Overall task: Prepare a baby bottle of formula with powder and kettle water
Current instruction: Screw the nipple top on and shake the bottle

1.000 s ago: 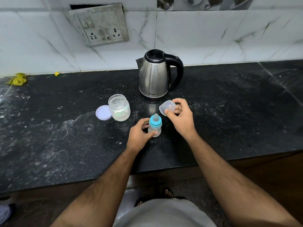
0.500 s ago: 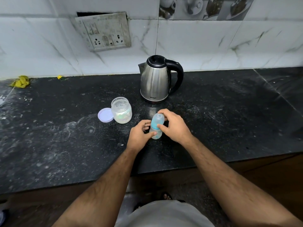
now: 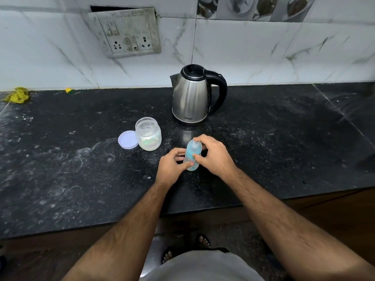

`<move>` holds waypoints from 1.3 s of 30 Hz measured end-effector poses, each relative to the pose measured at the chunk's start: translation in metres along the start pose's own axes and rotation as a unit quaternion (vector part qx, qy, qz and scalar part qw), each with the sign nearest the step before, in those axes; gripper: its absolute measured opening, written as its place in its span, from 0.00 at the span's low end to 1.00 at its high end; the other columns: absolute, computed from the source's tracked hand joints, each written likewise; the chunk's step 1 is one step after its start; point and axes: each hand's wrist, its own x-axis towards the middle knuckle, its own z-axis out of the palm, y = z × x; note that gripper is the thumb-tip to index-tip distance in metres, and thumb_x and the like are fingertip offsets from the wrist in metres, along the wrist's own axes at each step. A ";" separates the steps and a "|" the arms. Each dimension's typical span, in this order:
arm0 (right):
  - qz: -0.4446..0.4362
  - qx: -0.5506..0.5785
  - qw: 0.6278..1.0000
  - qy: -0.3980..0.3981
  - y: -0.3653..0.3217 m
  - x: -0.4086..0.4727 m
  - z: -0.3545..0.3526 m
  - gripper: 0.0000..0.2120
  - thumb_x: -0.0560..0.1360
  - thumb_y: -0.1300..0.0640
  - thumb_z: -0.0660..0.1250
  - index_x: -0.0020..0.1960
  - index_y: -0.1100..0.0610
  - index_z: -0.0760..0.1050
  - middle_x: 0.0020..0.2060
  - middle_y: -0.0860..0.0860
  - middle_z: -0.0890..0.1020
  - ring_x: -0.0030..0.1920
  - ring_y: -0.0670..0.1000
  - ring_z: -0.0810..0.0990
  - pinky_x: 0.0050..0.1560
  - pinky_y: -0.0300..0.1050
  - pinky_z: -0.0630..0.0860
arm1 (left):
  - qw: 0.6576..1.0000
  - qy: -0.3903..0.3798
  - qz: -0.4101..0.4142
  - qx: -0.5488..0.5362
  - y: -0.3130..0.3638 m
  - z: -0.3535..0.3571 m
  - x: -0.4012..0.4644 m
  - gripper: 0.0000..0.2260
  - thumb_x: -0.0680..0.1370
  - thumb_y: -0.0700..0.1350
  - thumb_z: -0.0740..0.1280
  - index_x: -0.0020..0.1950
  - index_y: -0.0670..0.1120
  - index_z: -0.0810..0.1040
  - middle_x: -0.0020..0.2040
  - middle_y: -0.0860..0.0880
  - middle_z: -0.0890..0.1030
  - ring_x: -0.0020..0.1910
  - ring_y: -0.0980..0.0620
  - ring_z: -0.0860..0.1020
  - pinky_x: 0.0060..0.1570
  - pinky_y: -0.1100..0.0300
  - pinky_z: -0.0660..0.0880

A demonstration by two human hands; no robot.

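The capped baby bottle [image 3: 191, 157] is pinched between left hand [image 3: 171, 166] and right hand [image 3: 213, 154]; the open jar [image 3: 148, 136], holding white powder, is seen left of them.

The clear cap [image 3: 194, 146] now sits on the baby bottle [image 3: 190, 162].

Black speckled stone countertop [image 3: 284, 138] was dusty, smeared white. White marble-pattern wall tiles [image 3: 263, 57] ran behind it. Grimy grey socket-and-switch plate [image 3: 129, 32] hung skewed, dark gap above. Printed crockery picture tiles [image 3: 253, 7] sat top right. Brown wooden cabinet front [image 3: 334, 216] showed below the counter edge.
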 end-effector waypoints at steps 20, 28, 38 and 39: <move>-0.022 -0.041 0.999 0.001 0.005 -0.001 0.005 0.24 0.71 0.54 0.71 0.66 0.51 0.72 0.60 0.48 0.79 0.57 0.49 0.78 0.57 0.51 0.78 | 1.000 -0.017 -0.007 0.002 0.007 -0.003 -0.001 0.19 0.67 0.44 0.81 0.56 0.50 0.81 0.52 0.54 0.85 0.53 0.57 0.83 0.58 0.52 0.80; 0.071 0.088 0.993 -0.022 0.013 -0.014 0.011 0.43 0.69 0.57 0.74 0.77 0.45 0.56 0.68 0.48 0.75 0.64 0.47 0.76 0.64 0.48 0.75 | 0.998 -0.005 -0.022 0.060 0.005 -0.012 -0.008 0.25 0.72 0.39 0.77 0.68 0.45 0.76 0.61 0.49 0.81 0.56 0.55 0.80 0.62 0.58 0.76; 0.131 0.163 0.978 -0.001 0.020 -0.007 0.046 0.31 0.66 0.55 0.78 0.66 0.50 0.70 0.56 0.49 0.81 0.57 0.50 0.80 0.60 0.52 0.77 | 0.950 0.066 0.081 0.294 -0.021 -0.016 -0.053 0.18 0.77 0.54 0.71 0.63 0.47 0.81 0.61 0.50 0.82 0.62 0.51 0.79 0.64 0.52 0.73; 0.127 0.159 0.979 0.002 0.021 -0.006 0.046 0.29 0.67 0.55 0.78 0.65 0.52 0.72 0.55 0.49 0.82 0.55 0.50 0.80 0.59 0.52 0.77 | 0.943 0.069 0.087 0.313 -0.024 -0.014 -0.055 0.19 0.77 0.55 0.70 0.64 0.47 0.80 0.63 0.49 0.82 0.64 0.50 0.78 0.65 0.52 0.72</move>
